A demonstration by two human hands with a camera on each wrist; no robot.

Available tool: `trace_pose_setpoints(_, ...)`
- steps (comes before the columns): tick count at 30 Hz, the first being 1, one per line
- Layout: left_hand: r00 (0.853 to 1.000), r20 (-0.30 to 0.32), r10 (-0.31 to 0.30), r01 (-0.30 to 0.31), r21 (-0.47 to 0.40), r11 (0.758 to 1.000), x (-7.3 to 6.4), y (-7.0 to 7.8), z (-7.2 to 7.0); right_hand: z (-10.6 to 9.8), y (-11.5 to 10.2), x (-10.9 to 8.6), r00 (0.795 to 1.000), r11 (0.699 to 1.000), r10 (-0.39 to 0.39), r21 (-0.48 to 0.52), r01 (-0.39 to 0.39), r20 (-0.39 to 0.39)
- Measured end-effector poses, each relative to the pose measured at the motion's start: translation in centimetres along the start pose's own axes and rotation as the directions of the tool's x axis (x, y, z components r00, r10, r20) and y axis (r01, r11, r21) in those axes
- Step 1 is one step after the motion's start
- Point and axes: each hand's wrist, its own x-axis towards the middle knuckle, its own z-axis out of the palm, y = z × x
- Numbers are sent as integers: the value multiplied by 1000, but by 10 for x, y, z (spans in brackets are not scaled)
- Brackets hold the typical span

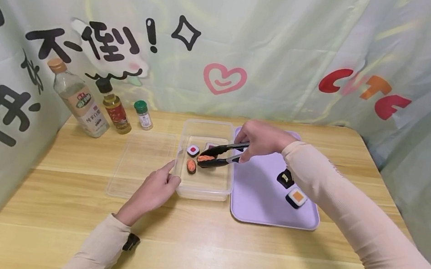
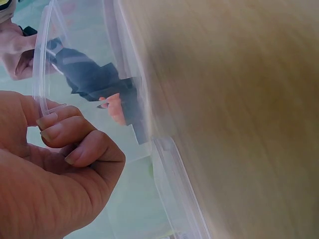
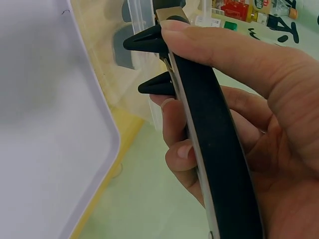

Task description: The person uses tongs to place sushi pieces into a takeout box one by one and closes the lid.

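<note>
My right hand (image 1: pixel 262 141) grips black-tipped tongs (image 3: pixel 214 129) over a clear plastic container (image 1: pixel 203 194). Between the tong tips is an orange-topped sushi piece (image 1: pixel 206 158), low inside the container. Beside it lie another orange-topped piece (image 1: pixel 191 166) and a red-centred roll (image 1: pixel 193 150); one more roll (image 1: pixel 209 145) is partly hidden behind the tongs. With thumb and curled fingers, my left hand (image 2: pixel 75 159) pinches the container's near left rim. On the lilac tray (image 1: pixel 255 204) to the right sit an orange-centred roll (image 1: pixel 296 197) and a dark piece with a pale yellow centre (image 1: pixel 285 178).
A clear lid (image 1: pixel 136 165) lies flat left of the container. Behind it stand a large clear bottle (image 1: pixel 83 104), a smaller oil-coloured bottle (image 1: pixel 117 111) and a green-capped jar (image 1: pixel 144 116). A printed curtain (image 1: pixel 275 60) hangs along the table's back edge.
</note>
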Motion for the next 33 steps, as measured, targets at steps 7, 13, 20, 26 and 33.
trace_pose_setpoints(7,1000,-2,0,0,0,1000,1,0,0,3,0,3,1000,1000,-3,-15,3,-1)
trace_pose_setpoints(13,1000,3,-6,6,-4,1000,1,0,-1,3,-3,5,1000,999,2,-33,-2,5)
trace_pose_setpoints(20,1000,3,-9,9,-1,1000,1,0,0,2,-4,6,1000,999,19,-33,-19,17)
trace_pose_setpoints(26,1000,5,-11,11,1,1000,0,0,0,1,-3,5,999,1000,19,-24,-18,30)
trace_pose_setpoints(33,1000,9,-14,15,-7,1000,0,1,-1,-3,2,-3,999,999,41,25,-42,10)
